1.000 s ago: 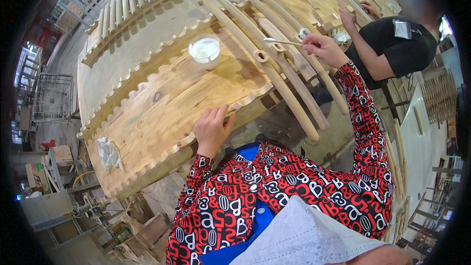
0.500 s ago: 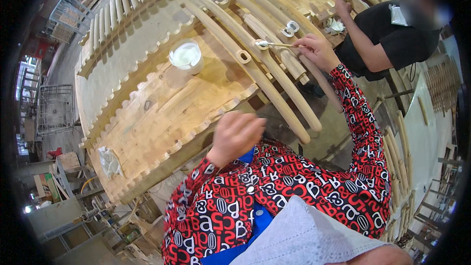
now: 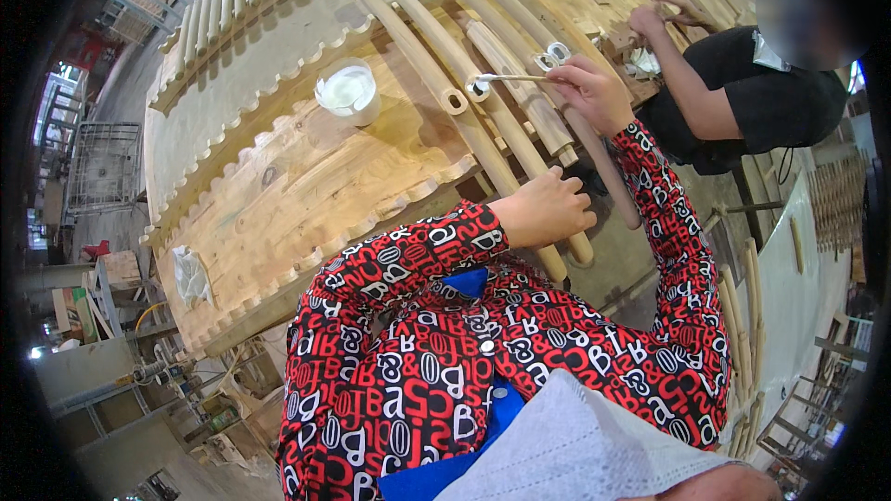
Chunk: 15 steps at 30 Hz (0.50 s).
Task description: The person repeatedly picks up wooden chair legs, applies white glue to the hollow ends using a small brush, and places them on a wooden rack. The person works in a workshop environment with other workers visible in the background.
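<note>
— What were the hands doing just then?

— The right hand (image 3: 594, 93) was pinched shut on a thin brush (image 3: 506, 80), its white-loaded tip touching the end of a curved wooden rail (image 3: 520, 102) near the far edge of the workbench (image 3: 278, 195). The left hand (image 3: 548, 209) was curled loosely over the lower end of another rail (image 3: 492, 167) at the near edge. I could not tell whether it truly gripped it.

— Had anything changed?

— Yes. A second before, the left hand lay flat on the plank top by the near edge; it had lifted and come across to the rails. The brush had moved little, staying at the rail ends. I judged that the left hand was now steadying the piece while the gluing went on.

— And round about?

— A white cup of glue (image 3: 348, 93) stood on the bench to the left of the rails, well apart from the brush. A crumpled clear bag (image 3: 190, 274) lay near the bench's left corner. Scalloped wooden strips (image 3: 269, 46) ran along the far side.

— Anything in the way?

— A co-worker in a black shirt (image 3: 752, 102) worked just beyond the right hand, hands (image 3: 664, 9) on the same stack of rails.
</note>
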Available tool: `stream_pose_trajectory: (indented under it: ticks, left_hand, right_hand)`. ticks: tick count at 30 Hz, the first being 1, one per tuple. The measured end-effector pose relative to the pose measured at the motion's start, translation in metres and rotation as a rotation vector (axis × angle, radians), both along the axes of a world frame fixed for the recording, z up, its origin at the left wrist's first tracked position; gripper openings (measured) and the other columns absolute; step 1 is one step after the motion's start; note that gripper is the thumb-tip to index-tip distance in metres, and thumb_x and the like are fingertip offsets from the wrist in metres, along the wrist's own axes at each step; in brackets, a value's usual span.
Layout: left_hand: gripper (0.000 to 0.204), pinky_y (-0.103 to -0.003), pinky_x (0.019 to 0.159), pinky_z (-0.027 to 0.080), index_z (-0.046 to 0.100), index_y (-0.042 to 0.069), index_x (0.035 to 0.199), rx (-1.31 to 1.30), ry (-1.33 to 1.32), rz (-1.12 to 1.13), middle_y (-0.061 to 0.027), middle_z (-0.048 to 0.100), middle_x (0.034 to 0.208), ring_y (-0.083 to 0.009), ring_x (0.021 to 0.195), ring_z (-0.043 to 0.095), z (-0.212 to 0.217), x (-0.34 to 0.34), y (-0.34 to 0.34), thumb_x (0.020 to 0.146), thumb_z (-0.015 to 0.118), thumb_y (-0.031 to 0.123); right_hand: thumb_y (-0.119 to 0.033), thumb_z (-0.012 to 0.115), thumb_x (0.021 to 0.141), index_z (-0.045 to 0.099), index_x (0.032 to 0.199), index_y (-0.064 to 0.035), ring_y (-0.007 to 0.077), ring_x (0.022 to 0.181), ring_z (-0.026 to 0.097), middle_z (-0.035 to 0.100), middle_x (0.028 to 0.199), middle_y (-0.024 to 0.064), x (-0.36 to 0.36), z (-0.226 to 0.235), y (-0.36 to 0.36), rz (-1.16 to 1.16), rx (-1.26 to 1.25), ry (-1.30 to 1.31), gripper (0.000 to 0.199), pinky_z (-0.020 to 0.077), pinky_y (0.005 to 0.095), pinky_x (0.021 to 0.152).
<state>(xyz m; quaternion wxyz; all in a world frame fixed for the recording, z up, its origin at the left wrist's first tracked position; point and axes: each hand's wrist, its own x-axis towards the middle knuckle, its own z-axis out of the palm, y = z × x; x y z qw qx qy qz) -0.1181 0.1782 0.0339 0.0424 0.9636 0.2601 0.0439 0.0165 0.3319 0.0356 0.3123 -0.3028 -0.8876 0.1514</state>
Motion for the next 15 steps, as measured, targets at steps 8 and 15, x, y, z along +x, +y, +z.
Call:
stream_pose_trajectory:
  ticks: [8, 15]
  left_hand:
    - [0.021, -0.036, 0.084, 0.047, 0.062, 0.015, 0.095, -0.117, 0.011, -0.001, 0.0, 0.065, 0.09, -0.0205, 0.096, 0.062, -0.011, -0.001, 0.001, 0.075, 0.069, 0.017]
    - [0.018, -0.039, 0.094, 0.045, 0.062, 0.016, 0.093, -0.092, -0.077, 0.017, -0.0003, 0.065, 0.091, -0.021, 0.098, 0.062, -0.028, -0.003, -0.009, 0.075, 0.067, 0.013]
  right_hand:
    - [-0.017, 0.069, 0.084, 0.072, 0.096, -0.0145, 0.0225, 0.084, 0.064, 0.064, 0.089, 0.003, -0.01, 0.013, 0.001, 0.045, 0.337, -0.139, 0.013, 0.0518, 0.0339, 0.071]
    - [-0.019, 0.07, 0.082, 0.071, 0.094, -0.0153, 0.0243, 0.083, 0.063, 0.064, 0.085, 0.003, -0.009, 0.012, 0.002, 0.12, 0.269, -0.155, 0.012, 0.0513, 0.0367, 0.071]
